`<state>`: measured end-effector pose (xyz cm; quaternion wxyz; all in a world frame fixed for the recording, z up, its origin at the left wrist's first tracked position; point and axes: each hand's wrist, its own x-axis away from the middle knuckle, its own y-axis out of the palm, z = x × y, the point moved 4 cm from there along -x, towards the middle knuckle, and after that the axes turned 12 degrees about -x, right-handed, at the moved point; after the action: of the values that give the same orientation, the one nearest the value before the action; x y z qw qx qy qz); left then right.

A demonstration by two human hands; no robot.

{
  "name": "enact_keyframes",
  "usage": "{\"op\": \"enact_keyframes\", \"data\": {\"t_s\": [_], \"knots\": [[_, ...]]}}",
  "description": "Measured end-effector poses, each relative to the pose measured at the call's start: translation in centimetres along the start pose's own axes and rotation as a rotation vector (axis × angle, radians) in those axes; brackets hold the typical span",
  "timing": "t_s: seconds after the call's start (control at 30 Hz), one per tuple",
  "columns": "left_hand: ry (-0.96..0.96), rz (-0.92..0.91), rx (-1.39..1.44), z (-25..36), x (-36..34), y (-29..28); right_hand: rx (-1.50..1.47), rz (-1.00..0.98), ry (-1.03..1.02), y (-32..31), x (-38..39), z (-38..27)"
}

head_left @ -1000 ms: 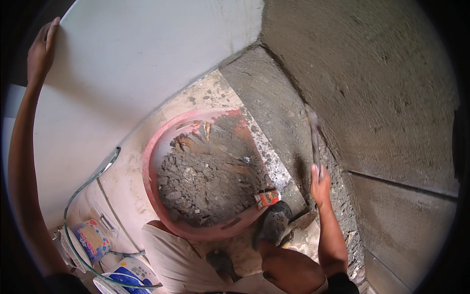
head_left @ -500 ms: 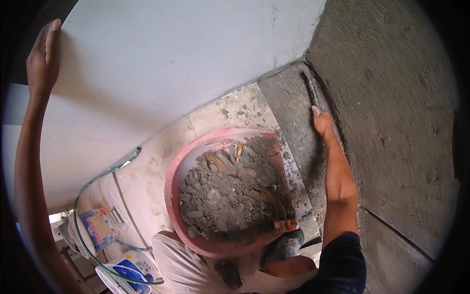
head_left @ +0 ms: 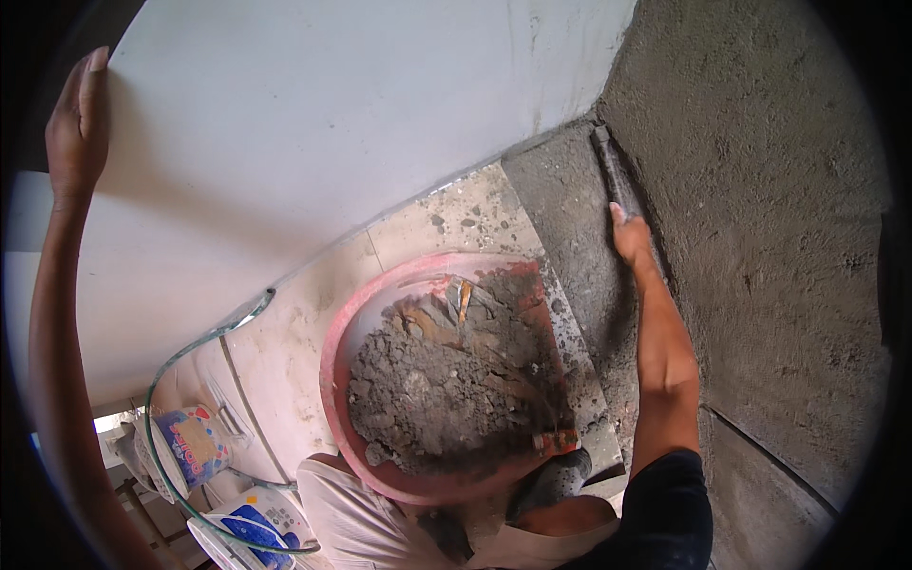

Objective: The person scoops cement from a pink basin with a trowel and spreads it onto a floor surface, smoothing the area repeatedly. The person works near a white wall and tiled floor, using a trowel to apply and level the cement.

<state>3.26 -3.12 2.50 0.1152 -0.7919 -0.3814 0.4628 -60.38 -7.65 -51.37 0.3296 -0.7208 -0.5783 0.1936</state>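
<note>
My left hand [head_left: 80, 123] grips the edge of the white wall [head_left: 266, 114] at upper left, fingers together along it. My right hand [head_left: 629, 233] is closed on a grey, mortar-coated bar-like tool [head_left: 613, 166], whose far end lies at the corner where the white wall meets the rough grey plastered wall [head_left: 760, 209]. The tool runs along the foot of the plastered wall, over a strip of grey mortar [head_left: 556, 199]. A pink tub [head_left: 332, 380] of lumpy grey mix stands between my arms, with a small red-and-grey object [head_left: 556, 441] at its near right rim.
Pale, spattered floor tiles [head_left: 275, 361] surround the tub. At lower left lie a green hose [head_left: 171, 366], a printed bucket [head_left: 190, 446] and a white-and-blue bucket [head_left: 256, 522]. My knees and boot are below the tub. A dark groove [head_left: 765, 461] crosses the lower right.
My right hand and tool moved forward along the plastered wall toward the far corner, mostly by half a second ago, as the view shifted. My left hand stays on the wall edge.
</note>
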Motion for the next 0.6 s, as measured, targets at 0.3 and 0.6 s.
{"op": "enact_keyframes", "data": {"t_s": [0.3,0.6], "knots": [[-0.046,-0.028,-0.007,0.5,-0.2,-1.5,-0.504,0.233,-0.528,-7.2,6.7,-11.0],[-0.039,-0.015,-0.008,0.6,-0.4,-1.7,-0.199,-0.062,-0.051,-2.1,3.4,-5.1]]}}
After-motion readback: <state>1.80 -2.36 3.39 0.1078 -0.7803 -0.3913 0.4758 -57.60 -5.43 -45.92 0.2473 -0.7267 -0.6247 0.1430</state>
